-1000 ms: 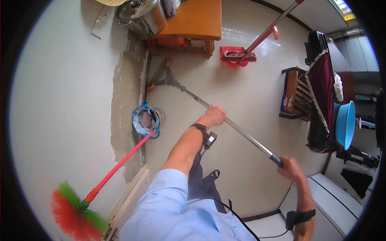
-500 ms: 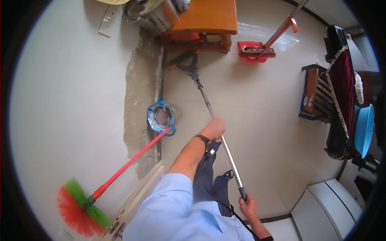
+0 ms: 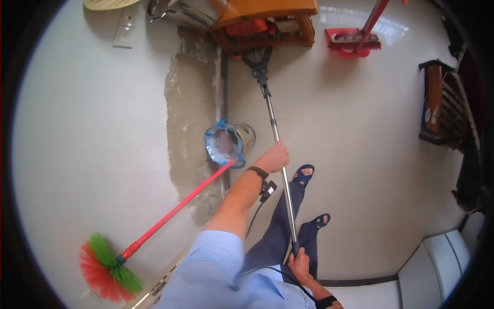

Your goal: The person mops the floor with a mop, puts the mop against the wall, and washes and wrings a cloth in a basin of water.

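A long silver mop pole runs from near my waist up to a dark triangular mop frame, whose far end reaches the front of the wooden cabinet. Fingers wrapped round the middle of the pole, my left hand is closed. My right hand is closed on the black grip at the pole's lower end, close to my body. The head's far edge is partly hidden at the cabinet's base.
Left of the pole stands a bin with a blue-rimmed bag, a red-handled brush beside it. The wooden cabinet, red dustpan and broom, wooden rack and white cabinet surround the floor.
The mop head has moved from the wall corner to the cabinet front. My right hand has swung left toward my body, making the pole steeper. The view has shifted and my feet have stepped forward.
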Action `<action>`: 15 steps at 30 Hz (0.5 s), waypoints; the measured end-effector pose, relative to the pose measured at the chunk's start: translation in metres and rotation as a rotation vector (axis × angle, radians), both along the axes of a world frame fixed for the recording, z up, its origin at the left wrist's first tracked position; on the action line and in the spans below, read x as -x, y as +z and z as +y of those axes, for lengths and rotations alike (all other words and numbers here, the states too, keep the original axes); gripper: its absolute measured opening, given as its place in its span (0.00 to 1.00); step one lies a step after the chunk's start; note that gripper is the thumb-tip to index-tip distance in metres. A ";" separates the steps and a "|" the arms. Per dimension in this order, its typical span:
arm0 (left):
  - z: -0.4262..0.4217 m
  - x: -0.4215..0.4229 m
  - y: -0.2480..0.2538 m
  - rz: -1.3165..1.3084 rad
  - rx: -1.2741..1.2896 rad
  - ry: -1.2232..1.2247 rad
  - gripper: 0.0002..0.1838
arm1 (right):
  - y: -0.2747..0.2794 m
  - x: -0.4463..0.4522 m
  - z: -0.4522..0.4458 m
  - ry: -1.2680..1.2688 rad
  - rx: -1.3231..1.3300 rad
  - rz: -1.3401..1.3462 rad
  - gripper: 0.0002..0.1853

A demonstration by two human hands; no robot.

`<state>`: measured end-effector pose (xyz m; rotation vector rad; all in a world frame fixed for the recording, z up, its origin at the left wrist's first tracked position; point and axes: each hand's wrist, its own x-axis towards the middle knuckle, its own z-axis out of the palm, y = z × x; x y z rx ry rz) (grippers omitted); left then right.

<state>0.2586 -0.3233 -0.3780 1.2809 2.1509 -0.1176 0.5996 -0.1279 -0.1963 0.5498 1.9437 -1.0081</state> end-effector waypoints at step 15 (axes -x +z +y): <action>-0.018 -0.080 -0.004 -0.026 -0.116 0.249 0.03 | 0.008 -0.056 0.015 0.088 0.053 -0.037 0.13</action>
